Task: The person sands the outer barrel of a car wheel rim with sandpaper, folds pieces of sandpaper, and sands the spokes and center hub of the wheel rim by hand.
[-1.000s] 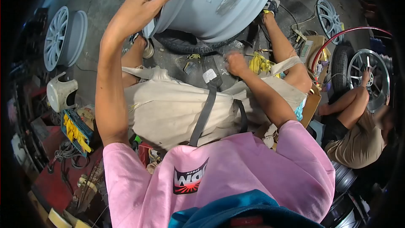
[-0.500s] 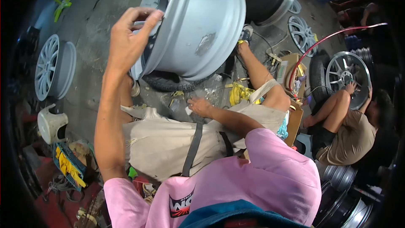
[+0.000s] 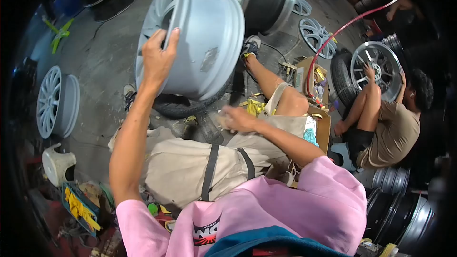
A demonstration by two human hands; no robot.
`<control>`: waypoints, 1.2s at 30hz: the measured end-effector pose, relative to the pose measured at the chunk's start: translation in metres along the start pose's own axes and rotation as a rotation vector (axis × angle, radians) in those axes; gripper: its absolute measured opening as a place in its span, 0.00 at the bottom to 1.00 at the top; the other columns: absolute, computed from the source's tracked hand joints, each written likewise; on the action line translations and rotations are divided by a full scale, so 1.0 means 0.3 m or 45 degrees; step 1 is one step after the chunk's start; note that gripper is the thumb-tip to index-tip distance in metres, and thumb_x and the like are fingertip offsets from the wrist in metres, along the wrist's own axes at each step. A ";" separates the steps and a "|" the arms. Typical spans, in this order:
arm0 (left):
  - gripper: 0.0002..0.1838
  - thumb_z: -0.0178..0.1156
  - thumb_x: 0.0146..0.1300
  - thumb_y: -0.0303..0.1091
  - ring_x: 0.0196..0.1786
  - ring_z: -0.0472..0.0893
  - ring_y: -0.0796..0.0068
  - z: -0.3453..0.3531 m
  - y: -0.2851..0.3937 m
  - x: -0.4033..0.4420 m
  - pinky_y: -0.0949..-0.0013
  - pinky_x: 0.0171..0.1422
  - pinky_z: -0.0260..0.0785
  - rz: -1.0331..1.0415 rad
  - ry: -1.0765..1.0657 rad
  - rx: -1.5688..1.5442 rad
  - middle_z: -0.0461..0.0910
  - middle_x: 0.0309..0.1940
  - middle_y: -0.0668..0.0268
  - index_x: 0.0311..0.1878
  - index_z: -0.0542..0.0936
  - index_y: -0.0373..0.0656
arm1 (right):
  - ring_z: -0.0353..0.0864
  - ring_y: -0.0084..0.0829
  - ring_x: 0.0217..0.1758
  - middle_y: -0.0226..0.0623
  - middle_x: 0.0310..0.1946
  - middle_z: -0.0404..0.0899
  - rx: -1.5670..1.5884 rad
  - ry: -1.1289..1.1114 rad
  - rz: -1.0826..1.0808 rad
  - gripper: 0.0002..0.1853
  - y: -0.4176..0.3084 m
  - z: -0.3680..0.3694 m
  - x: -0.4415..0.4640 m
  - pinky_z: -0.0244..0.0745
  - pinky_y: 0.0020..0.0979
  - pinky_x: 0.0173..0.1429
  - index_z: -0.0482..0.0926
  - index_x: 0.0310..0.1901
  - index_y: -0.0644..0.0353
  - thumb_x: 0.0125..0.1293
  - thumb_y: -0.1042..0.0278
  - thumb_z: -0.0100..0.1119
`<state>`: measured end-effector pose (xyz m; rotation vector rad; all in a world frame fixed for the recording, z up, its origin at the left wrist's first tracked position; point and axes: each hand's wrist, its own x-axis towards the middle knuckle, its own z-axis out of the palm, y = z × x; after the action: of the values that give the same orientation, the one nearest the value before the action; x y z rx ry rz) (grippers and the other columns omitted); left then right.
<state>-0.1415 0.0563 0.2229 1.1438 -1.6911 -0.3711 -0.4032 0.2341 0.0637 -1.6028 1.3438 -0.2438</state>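
A large grey wheel rim stands on its edge on a black tyre between my legs. A darker rough patch marks its barrel. My left hand is closed around the rim's near lip, with the thumb along the outer edge and the fingers hooked inside by the spokes. Below the barrel, over my apron, my right hand is blurred by motion. Its fingers are closed on a small pale piece whose kind I cannot make out. It is apart from the rim.
A black rim stands behind the grey one. Another grey rim and a white stool are at the left. At the right, a cardboard box, a red hose and a co-worker seated by a silver rim.
The view has shifted, so the grey rim appears further left. My left hand's fingers have closed onto its lip. My right hand has lifted with the pale piece, its outline now smeared.
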 end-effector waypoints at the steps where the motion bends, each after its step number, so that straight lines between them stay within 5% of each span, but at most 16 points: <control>1: 0.25 0.67 0.74 0.41 0.27 0.68 0.56 0.004 -0.006 0.000 0.56 0.37 0.65 0.072 0.037 0.028 0.72 0.24 0.49 0.27 0.72 0.31 | 0.90 0.49 0.37 0.49 0.31 0.87 0.070 0.039 0.052 0.16 -0.071 -0.058 -0.039 0.83 0.47 0.47 0.76 0.56 0.57 0.70 0.64 0.63; 3: 0.24 0.68 0.72 0.41 0.27 0.71 0.54 0.017 -0.009 -0.004 0.54 0.38 0.66 0.113 0.052 0.002 0.73 0.25 0.49 0.28 0.74 0.31 | 0.88 0.38 0.35 0.46 0.33 0.86 -0.044 0.249 -0.052 0.17 -0.158 -0.143 -0.107 0.82 0.40 0.44 0.75 0.59 0.57 0.71 0.66 0.61; 5: 0.25 0.68 0.74 0.43 0.28 0.68 0.63 0.054 -0.014 -0.011 0.57 0.38 0.65 0.129 0.071 -0.095 0.72 0.25 0.52 0.29 0.75 0.30 | 0.88 0.36 0.37 0.46 0.36 0.85 0.046 0.272 -0.104 0.18 -0.221 -0.210 -0.155 0.81 0.37 0.45 0.77 0.60 0.57 0.70 0.70 0.58; 7: 0.24 0.69 0.73 0.44 0.28 0.73 0.58 0.093 0.002 -0.016 0.55 0.39 0.67 0.201 0.109 -0.121 0.75 0.26 0.51 0.30 0.77 0.30 | 0.86 0.35 0.36 0.44 0.37 0.85 -0.017 0.475 -0.246 0.16 -0.230 -0.259 -0.171 0.80 0.38 0.44 0.83 0.56 0.59 0.69 0.71 0.56; 10: 0.23 0.69 0.71 0.44 0.34 0.79 0.52 0.173 0.032 -0.025 0.53 0.44 0.71 0.159 0.087 -0.147 0.79 0.30 0.49 0.30 0.80 0.31 | 0.85 0.38 0.36 0.43 0.38 0.85 -0.199 0.472 -0.105 0.13 -0.372 -0.342 -0.236 0.79 0.39 0.44 0.88 0.48 0.62 0.69 0.69 0.56; 15: 0.20 0.68 0.69 0.44 0.44 0.81 0.44 0.271 0.081 -0.042 0.47 0.54 0.73 0.244 0.012 -0.033 0.81 0.34 0.49 0.31 0.81 0.33 | 0.82 0.46 0.34 0.47 0.34 0.83 -0.382 0.530 -0.297 0.12 -0.439 -0.428 -0.257 0.76 0.42 0.43 0.89 0.45 0.63 0.70 0.66 0.59; 19: 0.20 0.68 0.69 0.44 0.43 0.80 0.44 0.279 0.092 -0.034 0.47 0.54 0.73 0.212 -0.031 0.026 0.81 0.34 0.49 0.32 0.82 0.33 | 0.82 0.50 0.33 0.52 0.31 0.83 -0.555 0.576 -0.333 0.17 -0.486 -0.497 -0.262 0.74 0.44 0.41 0.88 0.41 0.67 0.72 0.57 0.67; 27: 0.20 0.72 0.67 0.43 0.41 0.81 0.54 0.252 0.107 -0.043 0.54 0.47 0.73 0.236 -0.007 0.012 0.81 0.33 0.55 0.29 0.83 0.34 | 0.83 0.48 0.29 0.50 0.26 0.84 -0.268 0.716 -0.311 0.23 -0.426 -0.587 -0.056 0.76 0.41 0.41 0.88 0.37 0.67 0.77 0.50 0.62; 31: 0.18 0.70 0.70 0.41 0.36 0.82 0.59 0.212 0.094 -0.021 0.59 0.44 0.73 0.247 0.037 -0.105 0.82 0.31 0.57 0.31 0.85 0.35 | 0.84 0.51 0.29 0.49 0.22 0.83 -0.482 0.942 -0.409 0.27 -0.446 -0.574 0.047 0.76 0.43 0.40 0.88 0.32 0.66 0.78 0.48 0.59; 34: 0.21 0.65 0.74 0.42 0.33 0.81 0.50 0.127 0.076 0.036 0.53 0.43 0.72 0.103 0.033 -0.153 0.82 0.29 0.52 0.29 0.84 0.35 | 0.84 0.54 0.30 0.50 0.23 0.83 -0.293 1.069 -0.459 0.35 -0.572 -0.602 0.103 0.76 0.48 0.40 0.86 0.28 0.66 0.76 0.36 0.57; 36: 0.20 0.64 0.75 0.44 0.36 0.85 0.54 0.070 0.035 0.034 0.57 0.45 0.74 0.014 0.020 -0.047 0.85 0.31 0.52 0.33 0.88 0.35 | 0.85 0.55 0.31 0.52 0.23 0.83 -0.321 1.138 -0.432 0.40 -0.595 -0.631 0.171 0.77 0.49 0.40 0.86 0.26 0.65 0.69 0.26 0.58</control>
<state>-0.1653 0.0477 0.2269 1.1072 -1.6699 -0.3838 -0.4005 0.0698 0.2717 -2.0352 1.7862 -1.1395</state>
